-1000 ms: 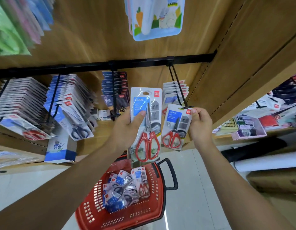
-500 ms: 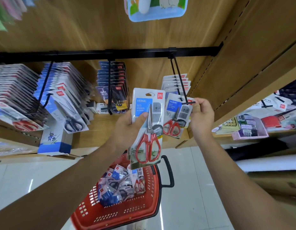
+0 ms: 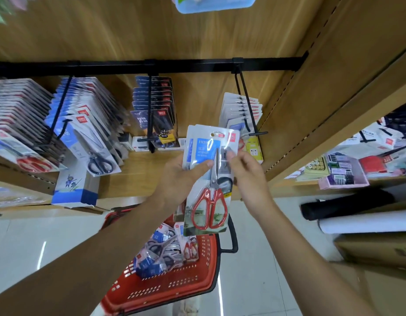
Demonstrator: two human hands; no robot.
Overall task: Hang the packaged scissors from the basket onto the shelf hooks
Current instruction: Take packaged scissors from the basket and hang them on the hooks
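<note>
While both hands' fingers [image 3: 203, 166] grip scissor packs [image 3: 208, 179], more fill the basket [image 3: 174, 286].

1. Wood-panel back wall [image 3: 106, 37], 12 o'clock.
2. Black rail [image 3: 129, 66] across it.
3. Glossy white tile floor [image 3: 26, 242], 8 o'clock, light streaks.
4. Wooden side shelf upright [image 3: 334, 87], 2 o'clock.

You hold a small stack of packaged scissors [image 3: 208, 179] upright in front of the shelf: red-handled scissors, blades up, under clear plastic on a white card with a blue label and a hang hole at the top. Just right of the stack's top juts a black double-wire hook [image 3: 247, 106], already carrying matching packs [image 3: 239, 108]. Below you, the red basket [image 3: 174, 286] sits on the floor with more packaged scissors heaped inside.
</note>
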